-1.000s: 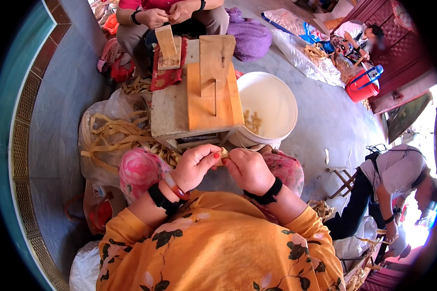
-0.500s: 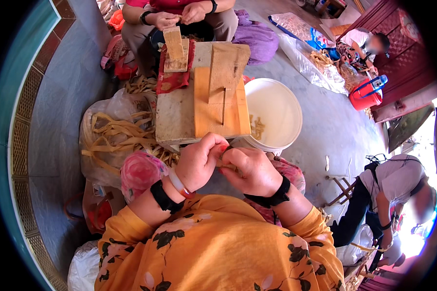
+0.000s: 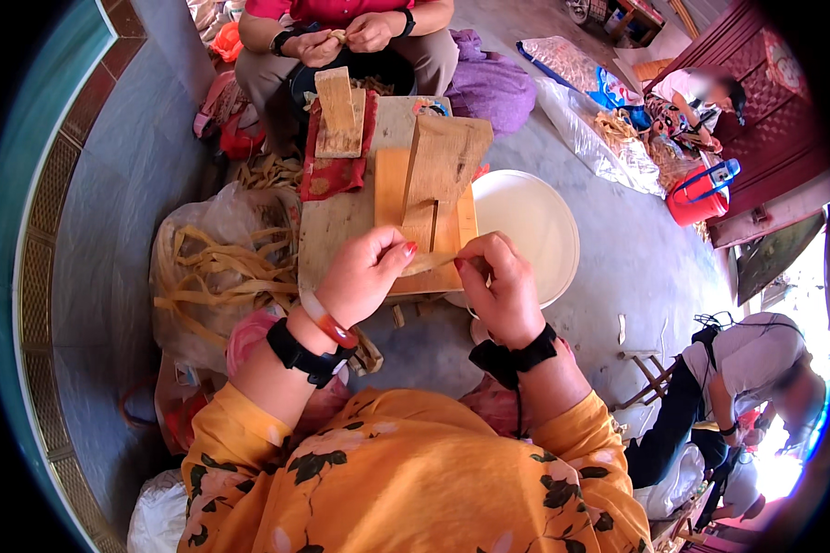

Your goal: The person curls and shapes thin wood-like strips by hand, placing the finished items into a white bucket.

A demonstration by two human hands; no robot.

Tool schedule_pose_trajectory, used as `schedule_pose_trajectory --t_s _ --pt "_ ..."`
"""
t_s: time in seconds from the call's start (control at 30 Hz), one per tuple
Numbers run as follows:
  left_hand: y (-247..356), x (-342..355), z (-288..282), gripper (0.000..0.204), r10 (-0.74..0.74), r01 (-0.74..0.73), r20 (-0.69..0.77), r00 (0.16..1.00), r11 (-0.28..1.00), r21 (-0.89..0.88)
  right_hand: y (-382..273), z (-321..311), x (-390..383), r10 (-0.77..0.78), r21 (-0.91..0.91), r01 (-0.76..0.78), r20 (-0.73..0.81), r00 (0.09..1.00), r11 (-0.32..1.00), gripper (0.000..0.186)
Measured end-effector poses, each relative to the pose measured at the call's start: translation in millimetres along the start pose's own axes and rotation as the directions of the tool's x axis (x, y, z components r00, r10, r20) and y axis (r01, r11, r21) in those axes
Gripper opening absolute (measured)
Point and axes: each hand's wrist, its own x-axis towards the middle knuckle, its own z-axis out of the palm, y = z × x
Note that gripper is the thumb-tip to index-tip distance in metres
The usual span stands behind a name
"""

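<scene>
A short, flat, pale-yellow strip (image 3: 430, 264) that looks like dried plant material stretches between my hands. My left hand (image 3: 363, 275) pinches its left end between thumb and fingers. At the other end, my right hand (image 3: 503, 288) is closed on it the same way. Just beyond the strip lies a flat wooden board (image 3: 392, 189) carrying a tilted wooden block (image 3: 447, 158). A dark upright slot or rod shows at the block's lower part. The board rests on a low, worn table (image 3: 327, 226), and my hands are over its near edge.
A white bucket (image 3: 535, 235) stands right of the table. A smaller wooden stand (image 3: 338, 115) sits on a red cloth (image 3: 327, 180). Left, a plastic bag (image 3: 180, 276) holds long strips (image 3: 226, 258). Opposite, a person's hands (image 3: 341, 39) work over a dark tub; two more people are at right.
My hands have moved forward and apart from close together, so the strip now shows stretched between them. The view has shifted slightly, and the bucket's contents are now out of sight.
</scene>
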Motion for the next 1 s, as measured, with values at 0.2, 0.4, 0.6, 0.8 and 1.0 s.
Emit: schedule_pose_trajectory --t_s 0.2,0.4,0.6,0.8,1.0 --pt "-12 -11 2 0.012 0.128 -0.082 -0.151 0.98 0.956 0.281 64 -4 -8 0.052 -0.219 -0.076 -0.111 0.992 0.973 0.007" --pt "-2 -70 9 0.012 -0.037 0.055 0.171 0.984 0.993 -0.101 108 -48 -43 0.16 -0.468 -0.277 -0.273 0.948 0.839 0.013" --pt "-26 -97 35 0.013 -0.274 0.388 0.37 0.888 0.878 -0.28 -3 -6 -90 -0.366 -0.113 0.392 0.197 0.909 0.913 0.043" --pt "-22 -117 37 0.01 -0.159 0.502 0.555 0.816 0.67 -0.547 -9 10 -117 -0.469 -0.184 0.522 0.267 0.842 0.833 0.023" --pt "-7 -117 49 0.013 0.34 -0.394 0.287 0.896 0.906 0.157 -18 5 -122 -0.314 -0.295 0.385 0.26 0.913 0.875 0.019"
